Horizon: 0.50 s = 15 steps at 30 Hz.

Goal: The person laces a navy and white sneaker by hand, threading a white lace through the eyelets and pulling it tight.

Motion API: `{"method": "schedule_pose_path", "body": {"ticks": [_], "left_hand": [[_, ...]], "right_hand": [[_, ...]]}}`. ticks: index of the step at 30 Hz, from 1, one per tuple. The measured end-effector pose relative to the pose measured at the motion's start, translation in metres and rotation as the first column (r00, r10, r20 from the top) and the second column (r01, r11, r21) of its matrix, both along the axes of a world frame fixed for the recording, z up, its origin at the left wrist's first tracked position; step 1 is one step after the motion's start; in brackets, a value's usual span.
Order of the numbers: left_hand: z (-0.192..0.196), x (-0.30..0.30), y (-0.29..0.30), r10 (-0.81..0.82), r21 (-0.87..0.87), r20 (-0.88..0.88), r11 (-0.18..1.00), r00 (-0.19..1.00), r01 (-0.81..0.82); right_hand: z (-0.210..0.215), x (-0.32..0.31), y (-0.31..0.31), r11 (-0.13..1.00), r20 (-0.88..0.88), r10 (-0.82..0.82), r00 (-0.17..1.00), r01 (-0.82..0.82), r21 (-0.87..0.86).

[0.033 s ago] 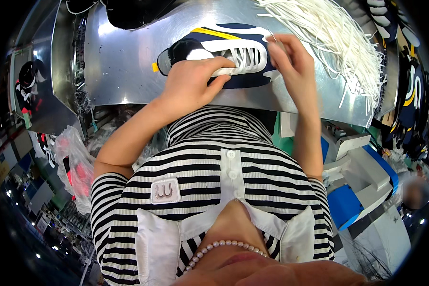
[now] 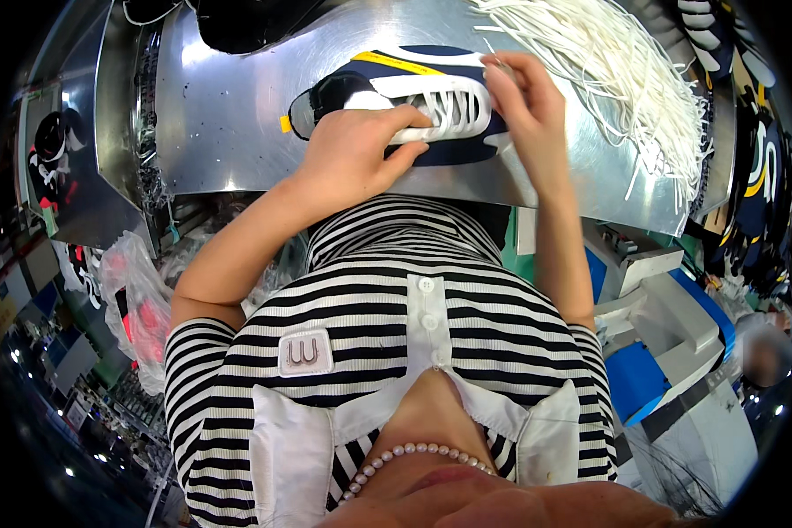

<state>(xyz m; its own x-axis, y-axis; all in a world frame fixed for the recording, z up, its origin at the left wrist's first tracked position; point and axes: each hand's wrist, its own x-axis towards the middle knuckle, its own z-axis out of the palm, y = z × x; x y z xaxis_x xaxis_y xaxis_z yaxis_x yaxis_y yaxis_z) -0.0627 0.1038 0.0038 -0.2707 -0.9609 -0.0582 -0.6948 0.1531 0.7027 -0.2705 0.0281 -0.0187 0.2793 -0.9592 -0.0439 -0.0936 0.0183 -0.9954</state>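
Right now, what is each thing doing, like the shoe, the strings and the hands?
Shoe: lying on its side on the metal table, partly laced.
Left hand: pressing on the shoe.
Right hand: pinching a lace end at the eyelets.
White laces: loose in a pile.

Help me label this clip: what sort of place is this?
Probably a shoe factory lacing station: a navy-and-white sneaker on a metal workbench, a heap of loose white laces beside it, and more shoes racked at right.

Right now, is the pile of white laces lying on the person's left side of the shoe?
No, the white laces lie on the metal table to the right of the shoe, beyond the right hand.
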Motion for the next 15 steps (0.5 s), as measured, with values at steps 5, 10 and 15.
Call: {"method": "schedule_pose_path", "body": {"ticks": [5, 10, 15], "left_hand": [[0.012, 0.021, -0.002, -0.162, 0.129, 0.258, 0.983, 0.953, 0.132], [0.007, 0.022, -0.001, 0.168, 0.149, 0.056, 0.973, 0.984, -0.175], [0.0, 0.013, -0.02, 0.269, 0.008, -0.074, 0.963, 0.96, -0.269]], "right_hand": [[-0.032, 0.021, -0.003, 0.934, -0.348, -0.198, 0.916, 0.069, -0.35], [-0.033, 0.018, -0.004, 0.984, -0.151, -0.122, 0.981, 0.099, -0.151], [-0.017, 0.016, 0.007, 0.999, -0.087, -0.04, 0.995, 0.039, -0.015]]}}
